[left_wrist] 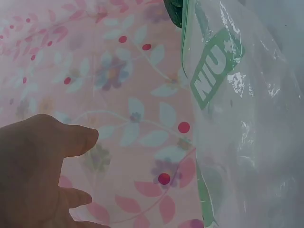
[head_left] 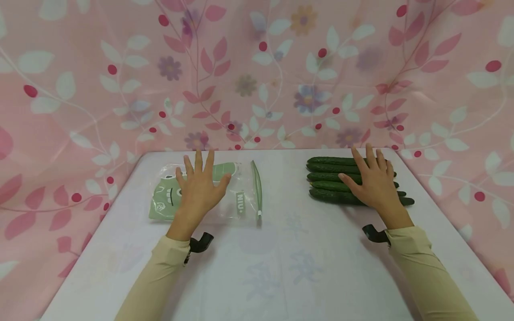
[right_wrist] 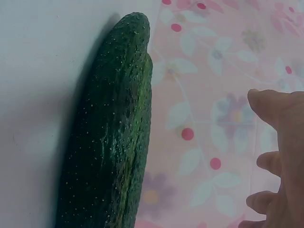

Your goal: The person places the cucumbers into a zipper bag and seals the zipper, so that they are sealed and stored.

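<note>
- The left hand [head_left: 199, 189] has its fingers [head_left: 198, 162] spread apart, up over the clear bag [head_left: 240, 203].
- The right hand [head_left: 375, 185] has its fingers spread apart too — up over the green cucumbers [head_left: 333, 186].
- The bag lies flat on the left of the white surface [head_left: 273, 249] — it has a green face [head_left: 162, 201] and a green zip [head_left: 259, 189].
- The cucumbers lie side by side on the right.
- Behind is a pink cloth [head_left: 249, 62] with flowers.

Clear zip bag [head_left: 240, 203] with green print, flat at left, dark green cucumbers [head_left: 331, 185], side by side at right
</note>
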The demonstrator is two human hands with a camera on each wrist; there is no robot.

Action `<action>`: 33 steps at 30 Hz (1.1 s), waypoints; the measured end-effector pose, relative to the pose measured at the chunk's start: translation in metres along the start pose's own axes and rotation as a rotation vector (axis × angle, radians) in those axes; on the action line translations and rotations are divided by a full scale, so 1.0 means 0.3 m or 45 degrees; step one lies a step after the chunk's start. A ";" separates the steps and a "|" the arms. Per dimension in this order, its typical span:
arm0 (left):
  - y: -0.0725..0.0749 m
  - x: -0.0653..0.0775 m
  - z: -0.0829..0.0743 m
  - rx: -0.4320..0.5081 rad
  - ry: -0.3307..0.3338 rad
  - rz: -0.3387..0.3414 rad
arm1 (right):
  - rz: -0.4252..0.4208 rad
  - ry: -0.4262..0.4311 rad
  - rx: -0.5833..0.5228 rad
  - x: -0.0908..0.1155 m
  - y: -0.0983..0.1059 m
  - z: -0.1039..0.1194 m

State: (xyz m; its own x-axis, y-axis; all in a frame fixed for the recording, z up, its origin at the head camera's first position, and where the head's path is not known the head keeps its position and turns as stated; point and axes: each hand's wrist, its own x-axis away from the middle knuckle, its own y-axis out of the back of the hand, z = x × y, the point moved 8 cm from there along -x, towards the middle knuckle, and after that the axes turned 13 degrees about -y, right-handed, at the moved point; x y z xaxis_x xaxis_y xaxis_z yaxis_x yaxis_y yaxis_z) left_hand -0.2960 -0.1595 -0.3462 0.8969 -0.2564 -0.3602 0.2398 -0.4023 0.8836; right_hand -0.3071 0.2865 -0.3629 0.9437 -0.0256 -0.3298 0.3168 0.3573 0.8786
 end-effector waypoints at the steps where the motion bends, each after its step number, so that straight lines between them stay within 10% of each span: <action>1: -0.007 -0.002 -0.003 0.027 -0.002 0.014 | 0.008 0.000 -0.017 0.002 -0.003 -0.002; 11: -0.113 -0.021 -0.036 0.334 0.033 0.150 | 0.147 -0.064 -0.133 0.007 -0.020 -0.026; 33: -0.332 -0.039 -0.066 0.055 0.164 0.347 | 0.138 -0.100 -0.113 0.052 -0.016 -0.146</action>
State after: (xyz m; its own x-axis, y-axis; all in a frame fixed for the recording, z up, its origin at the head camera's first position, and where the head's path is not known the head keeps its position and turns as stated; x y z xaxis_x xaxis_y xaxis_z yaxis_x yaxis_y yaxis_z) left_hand -0.3228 -0.0990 -0.4240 0.9665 -0.2474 -0.0684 -0.0294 -0.3715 0.9280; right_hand -0.2980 0.3252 -0.3873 0.9775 -0.0543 -0.2037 0.2064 0.4429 0.8725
